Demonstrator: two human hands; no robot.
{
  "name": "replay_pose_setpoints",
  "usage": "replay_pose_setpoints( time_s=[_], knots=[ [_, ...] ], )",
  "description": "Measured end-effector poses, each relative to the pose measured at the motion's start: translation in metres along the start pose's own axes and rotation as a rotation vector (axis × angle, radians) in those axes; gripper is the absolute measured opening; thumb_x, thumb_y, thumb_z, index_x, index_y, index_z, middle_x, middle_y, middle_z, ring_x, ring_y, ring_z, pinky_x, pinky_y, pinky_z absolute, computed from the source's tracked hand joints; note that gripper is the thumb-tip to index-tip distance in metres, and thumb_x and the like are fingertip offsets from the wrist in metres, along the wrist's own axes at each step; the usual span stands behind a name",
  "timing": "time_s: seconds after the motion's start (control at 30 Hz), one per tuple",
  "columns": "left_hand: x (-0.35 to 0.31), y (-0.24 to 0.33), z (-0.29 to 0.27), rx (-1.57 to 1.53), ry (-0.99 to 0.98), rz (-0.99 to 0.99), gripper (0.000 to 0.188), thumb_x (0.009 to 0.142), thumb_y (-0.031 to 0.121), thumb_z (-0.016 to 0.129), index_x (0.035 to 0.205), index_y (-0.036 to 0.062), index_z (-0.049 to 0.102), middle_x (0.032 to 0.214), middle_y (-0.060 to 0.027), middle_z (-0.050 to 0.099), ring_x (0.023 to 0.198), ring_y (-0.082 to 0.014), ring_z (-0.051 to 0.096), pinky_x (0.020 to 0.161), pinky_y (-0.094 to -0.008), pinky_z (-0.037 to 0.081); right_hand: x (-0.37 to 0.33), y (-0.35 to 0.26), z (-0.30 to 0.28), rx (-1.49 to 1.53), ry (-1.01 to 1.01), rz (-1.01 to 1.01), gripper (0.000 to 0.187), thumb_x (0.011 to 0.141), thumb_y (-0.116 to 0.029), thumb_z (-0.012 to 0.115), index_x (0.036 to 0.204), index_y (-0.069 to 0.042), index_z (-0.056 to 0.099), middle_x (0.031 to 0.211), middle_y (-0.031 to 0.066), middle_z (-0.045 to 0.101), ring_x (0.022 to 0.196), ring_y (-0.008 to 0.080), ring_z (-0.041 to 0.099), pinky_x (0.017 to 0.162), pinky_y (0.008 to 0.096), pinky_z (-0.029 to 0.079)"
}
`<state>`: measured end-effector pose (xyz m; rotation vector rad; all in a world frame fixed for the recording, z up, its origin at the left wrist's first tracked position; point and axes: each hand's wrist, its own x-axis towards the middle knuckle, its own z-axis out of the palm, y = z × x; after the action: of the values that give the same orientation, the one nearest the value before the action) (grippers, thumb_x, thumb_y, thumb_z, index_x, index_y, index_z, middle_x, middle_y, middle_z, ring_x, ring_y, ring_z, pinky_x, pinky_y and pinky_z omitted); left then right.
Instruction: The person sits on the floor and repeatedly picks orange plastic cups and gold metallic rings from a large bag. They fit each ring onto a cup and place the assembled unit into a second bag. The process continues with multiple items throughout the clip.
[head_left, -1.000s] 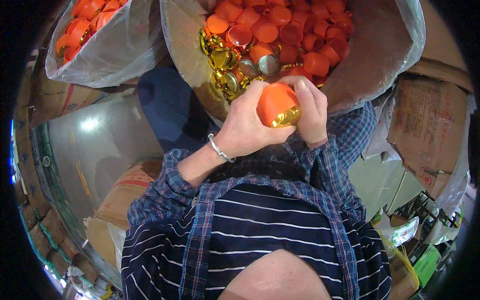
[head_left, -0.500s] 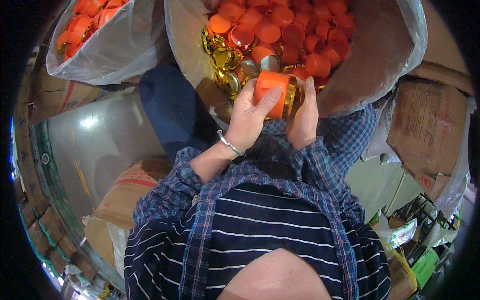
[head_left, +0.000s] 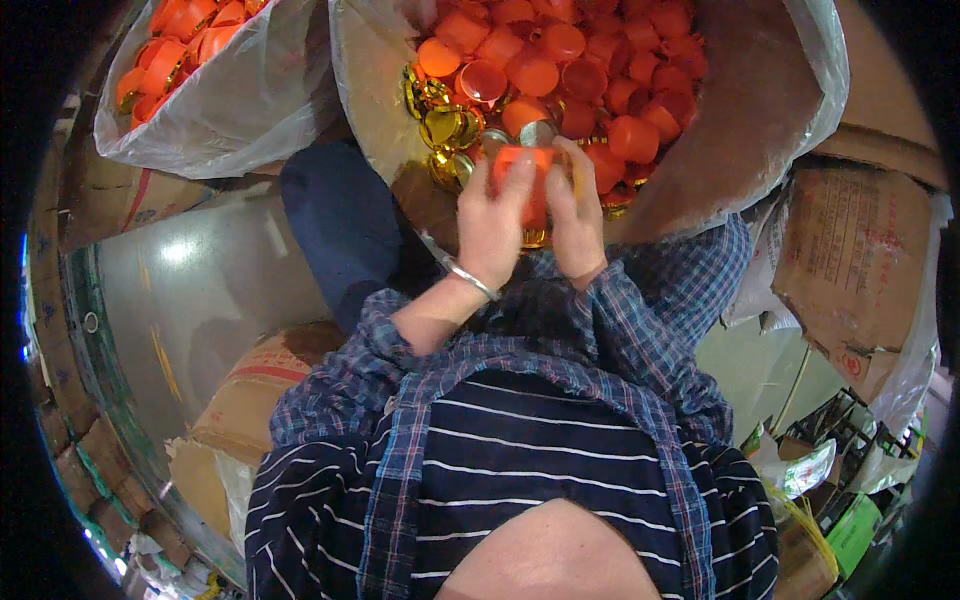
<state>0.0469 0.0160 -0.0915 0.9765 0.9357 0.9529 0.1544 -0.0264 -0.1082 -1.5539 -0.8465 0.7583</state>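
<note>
My left hand (head_left: pixel 490 232) and my right hand (head_left: pixel 578 225) are closed around an orange plastic cup-shaped piece (head_left: pixel 537 207) in front of my lap. Its gold band faces down toward me, and much of the piece is hidden by slightly blurred fingers. Just beyond my hands a large bag-lined box (head_left: pixel 760 150) holds a heap of orange cup-shaped pieces (head_left: pixel 582 80). Along the heap's left side lie several shiny gold lids (head_left: pixel 445 126).
Another clear plastic bag (head_left: pixel 220 130) of orange pieces stands at the far left. Cardboard boxes (head_left: pixel 850 265) flank me on the right, with a brown carton (head_left: pixel 265 385) at my left. My bent leg (head_left: pixel 335 220) lies beside the box.
Between my hands the orange piece has turned from lying sideways to upright, gold band now toward me. Both hands have shifted slightly left, and the right fingers have closed over it.
</note>
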Motion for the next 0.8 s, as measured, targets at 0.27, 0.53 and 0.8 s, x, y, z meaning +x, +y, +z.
replay_pose_setpoints(
  time_s=[0.27, 0.53, 0.8],
  knots=[
    [0.02, -0.008, -0.002, -0.544, -0.076, -0.517, 0.031, 0.1, 0.032, 0.06, 0.114, 0.0047, 0.064, 0.111, -0.0029, 0.065, 0.099, -0.0139, 0.061, 0.09, -0.0304, 0.049, -0.004, 0.009, -0.01, -0.49, 0.05, -0.581, 0.043, 0.085, -0.016, 0.068, 0.123, 0.0, 0.056, 0.12, 0.0203, 0.059, 0.109, 0.0377, 0.057, 0.095, 0.0416, 0.047],
    [-0.003, -0.013, 0.008, -0.057, 0.121, -0.092, 0.035, 0.102, 0.033, 0.058, 0.119, 0.0022, 0.063, 0.11, -0.0026, 0.065, 0.098, -0.0125, 0.058, 0.087, -0.0269, 0.048, -0.001, 0.006, 0.016, -0.014, 0.168, -0.05, 0.04, 0.092, -0.02, 0.064, 0.124, 0.003, 0.055, 0.115, 0.023, 0.059, 0.109, 0.0361, 0.057, 0.095, 0.0379, 0.045],
    [0.03, 0.026, -0.029, -0.195, -0.057, -0.329, 0.041, 0.099, 0.037, 0.063, 0.121, 0.0022, 0.062, 0.109, -0.0018, 0.064, 0.096, -0.0136, 0.06, 0.088, -0.0303, 0.049, 0.009, -0.006, 0.008, -0.294, -0.038, -0.464, 0.047, 0.08, -0.022, 0.075, 0.119, -0.001, 0.058, 0.116, 0.0186, 0.06, 0.107, 0.0364, 0.059, 0.094, 0.0409, 0.048]
  ],
)
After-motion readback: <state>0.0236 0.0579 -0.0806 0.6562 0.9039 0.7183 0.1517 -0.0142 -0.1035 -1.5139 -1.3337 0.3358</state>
